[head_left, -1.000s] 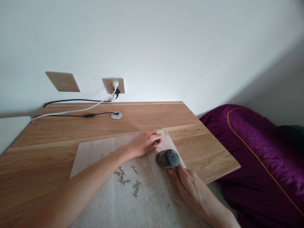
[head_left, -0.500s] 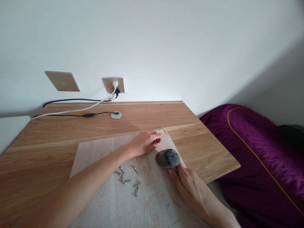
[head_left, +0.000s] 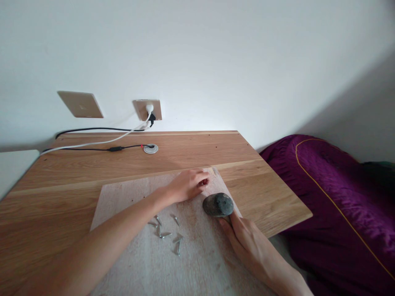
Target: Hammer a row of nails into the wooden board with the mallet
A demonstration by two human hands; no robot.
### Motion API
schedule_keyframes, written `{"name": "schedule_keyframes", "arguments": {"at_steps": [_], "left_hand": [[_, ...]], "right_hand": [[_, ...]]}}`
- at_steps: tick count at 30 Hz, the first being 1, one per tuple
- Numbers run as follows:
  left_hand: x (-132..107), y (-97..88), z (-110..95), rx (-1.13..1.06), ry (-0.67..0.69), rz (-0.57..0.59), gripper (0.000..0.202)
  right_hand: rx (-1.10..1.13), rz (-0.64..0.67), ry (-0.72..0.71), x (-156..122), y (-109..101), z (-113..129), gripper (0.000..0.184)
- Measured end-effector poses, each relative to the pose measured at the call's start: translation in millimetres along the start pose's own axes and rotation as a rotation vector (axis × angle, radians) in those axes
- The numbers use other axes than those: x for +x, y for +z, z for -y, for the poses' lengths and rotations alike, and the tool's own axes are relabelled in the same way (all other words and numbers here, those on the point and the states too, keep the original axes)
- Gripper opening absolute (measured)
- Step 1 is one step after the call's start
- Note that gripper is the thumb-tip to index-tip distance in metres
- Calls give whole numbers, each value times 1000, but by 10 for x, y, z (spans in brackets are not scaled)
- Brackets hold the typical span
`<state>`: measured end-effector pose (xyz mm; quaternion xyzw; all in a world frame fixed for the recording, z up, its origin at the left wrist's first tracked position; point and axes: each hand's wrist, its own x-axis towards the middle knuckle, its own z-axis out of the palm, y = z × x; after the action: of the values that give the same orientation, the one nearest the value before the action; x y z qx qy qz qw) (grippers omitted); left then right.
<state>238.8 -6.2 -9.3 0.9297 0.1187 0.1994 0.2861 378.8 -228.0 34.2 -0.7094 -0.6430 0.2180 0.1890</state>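
A pale plywood board (head_left: 129, 197) lies on the wooden desk (head_left: 77, 172). My left hand (head_left: 189, 184) reaches to the board's far right corner, fingers pinched together on something too small to make out. My right hand (head_left: 247, 242) rests on the board's right edge with its fingers on a dark grey stone (head_left: 217, 205), which sits on the board just below the left hand. Several small metal screws (head_left: 166, 232) lie scattered on the board between my forearms.
A white cable and a black cable (head_left: 101, 146) run across the back of the desk to a wall socket (head_left: 148, 109). A round grommet (head_left: 150, 149) sits near them. A purple bedcover (head_left: 333, 197) lies right of the desk's edge.
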Motion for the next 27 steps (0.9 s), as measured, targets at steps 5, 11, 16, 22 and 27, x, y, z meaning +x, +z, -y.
{"name": "schedule_keyframes", "arguments": {"at_steps": [5, 11, 16, 22, 27], "left_hand": [[-8, -15, -18, -7, 2, 2, 8], [-22, -17, -25, -20, -44, -9, 7], [-19, -10, -27, 25, -73, -25, 12], [-14, -16, -32, 87, -77, -17, 17], [-7, -28, -46, 100, -105, 10, 15]], "right_hand": [[-26, -22, -26, 2, 0, -2, 37], [-1, 18, 25, 13, 8, -20, 31], [7, -6, 0, 7, -6, -1, 28], [24, 18, 18, 14, -9, 10, 30], [17, 14, 11, 29, 17, -30, 30]]}}
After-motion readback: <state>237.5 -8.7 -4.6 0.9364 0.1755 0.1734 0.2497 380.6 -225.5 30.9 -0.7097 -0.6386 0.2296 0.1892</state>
